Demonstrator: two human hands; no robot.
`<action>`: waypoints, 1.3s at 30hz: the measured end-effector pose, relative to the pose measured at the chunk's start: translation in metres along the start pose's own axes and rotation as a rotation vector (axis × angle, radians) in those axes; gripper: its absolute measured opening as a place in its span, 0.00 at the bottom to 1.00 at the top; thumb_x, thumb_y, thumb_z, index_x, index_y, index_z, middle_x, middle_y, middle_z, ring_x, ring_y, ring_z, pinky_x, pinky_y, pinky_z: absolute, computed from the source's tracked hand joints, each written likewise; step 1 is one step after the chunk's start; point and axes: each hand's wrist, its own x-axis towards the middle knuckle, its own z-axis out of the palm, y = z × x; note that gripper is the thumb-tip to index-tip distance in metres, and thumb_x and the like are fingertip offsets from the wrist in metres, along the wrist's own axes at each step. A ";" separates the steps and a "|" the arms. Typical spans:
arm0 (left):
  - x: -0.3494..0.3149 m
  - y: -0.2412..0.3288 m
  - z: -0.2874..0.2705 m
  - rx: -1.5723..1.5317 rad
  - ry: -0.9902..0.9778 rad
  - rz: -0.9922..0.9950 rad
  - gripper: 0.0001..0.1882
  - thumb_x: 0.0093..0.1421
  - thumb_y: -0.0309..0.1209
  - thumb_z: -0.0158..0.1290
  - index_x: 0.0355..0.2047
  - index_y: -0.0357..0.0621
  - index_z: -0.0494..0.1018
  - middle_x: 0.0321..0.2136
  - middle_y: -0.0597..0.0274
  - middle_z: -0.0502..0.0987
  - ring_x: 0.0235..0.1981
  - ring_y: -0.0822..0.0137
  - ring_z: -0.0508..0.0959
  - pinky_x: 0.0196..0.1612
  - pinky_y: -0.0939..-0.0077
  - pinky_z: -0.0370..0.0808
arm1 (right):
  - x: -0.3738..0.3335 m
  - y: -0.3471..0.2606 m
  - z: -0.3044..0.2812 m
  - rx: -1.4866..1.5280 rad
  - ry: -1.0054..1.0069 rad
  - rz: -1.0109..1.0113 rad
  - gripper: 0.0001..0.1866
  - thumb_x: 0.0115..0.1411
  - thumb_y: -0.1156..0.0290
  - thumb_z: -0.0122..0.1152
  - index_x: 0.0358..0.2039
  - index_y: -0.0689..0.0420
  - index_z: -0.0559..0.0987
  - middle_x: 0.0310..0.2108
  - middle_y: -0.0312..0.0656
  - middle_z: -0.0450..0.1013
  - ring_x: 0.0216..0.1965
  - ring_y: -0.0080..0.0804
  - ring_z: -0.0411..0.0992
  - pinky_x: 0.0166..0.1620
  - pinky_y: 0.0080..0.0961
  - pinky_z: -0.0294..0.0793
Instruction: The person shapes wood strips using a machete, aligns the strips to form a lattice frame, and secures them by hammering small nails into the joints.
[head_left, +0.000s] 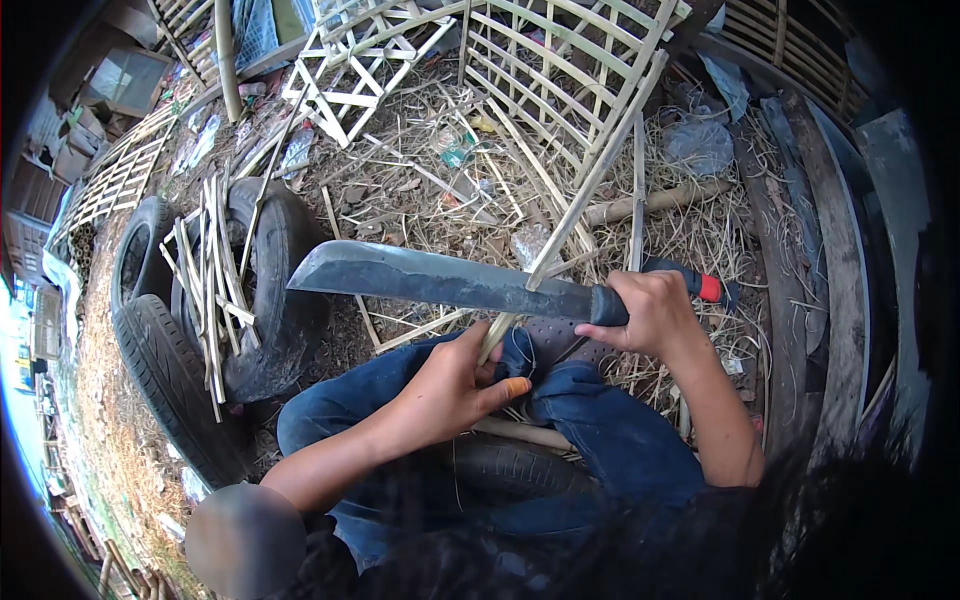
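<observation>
One likely heavy, rigid machete (pixel 430 281) has its handle (pixel 607 306) wrapped in our closed right hand (pixel 652 310), while below the blade (pixel 370 270) our left hand (pixel 462 385) tightly pinches a probably light, springy bamboo strip (pixel 597 178), best held there.

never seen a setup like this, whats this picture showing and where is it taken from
There is no machine here: these are a person's own bare hands, seen by a fisheye camera worn on the head and looking down, so straight edges bend near the rim. The right hand grips a machete by its handle; the left hand holds a pale strip, which the blade crosses. On the littered ground to the left, a bundle of strips rests on old tyres.
</observation>
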 end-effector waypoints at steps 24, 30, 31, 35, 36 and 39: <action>-0.004 -0.029 0.012 0.090 -0.132 -0.062 0.24 0.53 0.36 0.67 0.30 0.35 0.63 0.19 0.55 0.67 0.21 0.71 0.66 0.24 0.69 0.68 | -0.022 0.052 0.006 -0.117 -0.099 0.221 0.31 0.50 0.37 0.63 0.22 0.59 0.76 0.15 0.46 0.74 0.20 0.44 0.76 0.27 0.35 0.76; 0.012 -0.037 0.019 0.051 -0.167 -0.082 0.24 0.52 0.39 0.68 0.30 0.36 0.64 0.20 0.61 0.66 0.23 0.74 0.64 0.25 0.73 0.67 | -0.031 0.056 0.004 -0.085 -0.083 0.634 0.29 0.54 0.42 0.62 0.28 0.61 0.79 0.21 0.52 0.76 0.25 0.53 0.76 0.32 0.43 0.76; 0.013 -0.039 0.018 0.049 -0.146 -0.075 0.24 0.52 0.39 0.68 0.30 0.36 0.64 0.20 0.61 0.66 0.23 0.74 0.64 0.25 0.73 0.67 | -0.035 0.053 0.011 -0.086 -0.106 0.536 0.30 0.53 0.41 0.62 0.28 0.61 0.79 0.22 0.52 0.76 0.25 0.51 0.77 0.31 0.41 0.76; 0.001 -0.035 0.016 0.153 -0.155 -0.073 0.25 0.52 0.39 0.67 0.31 0.34 0.64 0.19 0.55 0.68 0.21 0.71 0.66 0.25 0.71 0.68 | -0.044 0.059 0.014 -0.050 -0.110 0.201 0.26 0.48 0.44 0.68 0.28 0.59 0.78 0.22 0.51 0.76 0.25 0.51 0.76 0.31 0.41 0.75; -0.002 -0.031 0.020 0.144 -0.156 -0.085 0.24 0.52 0.39 0.68 0.30 0.35 0.65 0.18 0.54 0.68 0.20 0.69 0.65 0.25 0.70 0.69 | -0.052 0.076 0.006 -0.083 -0.127 0.099 0.26 0.47 0.45 0.69 0.28 0.58 0.78 0.21 0.51 0.76 0.25 0.50 0.76 0.30 0.40 0.75; 0.000 -0.036 0.013 0.218 -0.174 -0.107 0.24 0.52 0.39 0.68 0.29 0.36 0.65 0.18 0.55 0.67 0.20 0.68 0.65 0.25 0.70 0.68 | -0.085 0.125 -0.006 -0.036 -0.065 0.556 0.25 0.52 0.45 0.65 0.28 0.59 0.78 0.23 0.49 0.77 0.25 0.50 0.77 0.31 0.41 0.75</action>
